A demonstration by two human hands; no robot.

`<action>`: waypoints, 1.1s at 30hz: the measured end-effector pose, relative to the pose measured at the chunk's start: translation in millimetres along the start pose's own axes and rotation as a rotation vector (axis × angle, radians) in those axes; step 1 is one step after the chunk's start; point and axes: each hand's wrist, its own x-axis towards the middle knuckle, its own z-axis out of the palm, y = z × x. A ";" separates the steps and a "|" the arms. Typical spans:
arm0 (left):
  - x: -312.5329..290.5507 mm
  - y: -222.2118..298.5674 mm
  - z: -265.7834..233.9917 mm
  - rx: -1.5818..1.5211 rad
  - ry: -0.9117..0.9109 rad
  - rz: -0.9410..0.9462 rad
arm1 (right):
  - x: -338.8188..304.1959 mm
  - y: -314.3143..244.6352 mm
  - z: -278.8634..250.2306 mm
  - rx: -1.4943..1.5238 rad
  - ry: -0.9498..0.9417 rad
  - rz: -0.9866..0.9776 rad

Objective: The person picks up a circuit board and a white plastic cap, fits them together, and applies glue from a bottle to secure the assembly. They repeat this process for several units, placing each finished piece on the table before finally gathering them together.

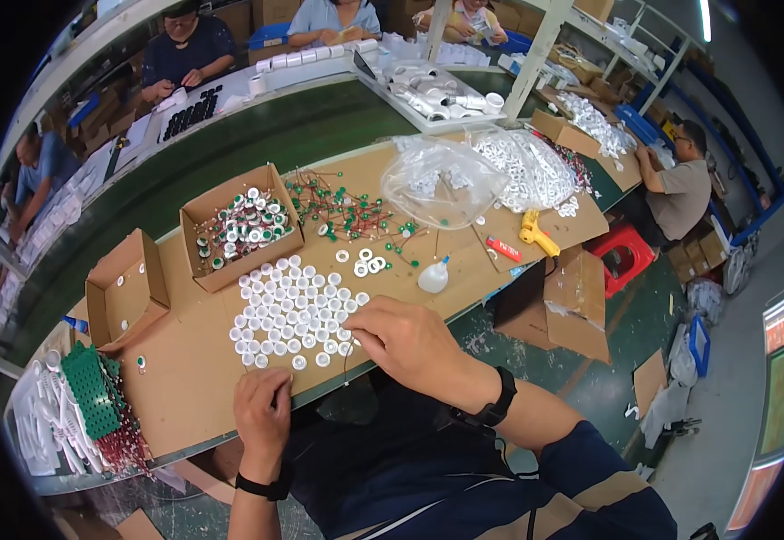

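Observation:
A cluster of small round white caps [288,310] is laid out open side up on the cardboard-covered bench before me. My right hand [401,335] reaches over the cluster's right edge, thumb and fingers pinched together. From the pinch a thin dark wire [347,364] hangs down; whatever is at its upper end is hidden by the fingers. My left hand [263,409] rests at the bench's front edge, just below the caps. Its fingers are curled together, and I cannot make out anything in them. Beyond the caps lie several white rings [374,265] and green discs with red wires [338,207].
A carton [196,225] of wired caps and a shallower carton [104,279] stand left. Green boards [91,391] lie far left. To the right are a squeeze bottle [433,276], a yellow glue gun [538,236] and bagged white parts [522,166]. Co-workers sit beyond.

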 end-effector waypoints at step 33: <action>-35.1 50.6 -34.5 -0.189 -0.202 -0.335 | -43.2 -24.3 90.0 0.392 -0.251 0.042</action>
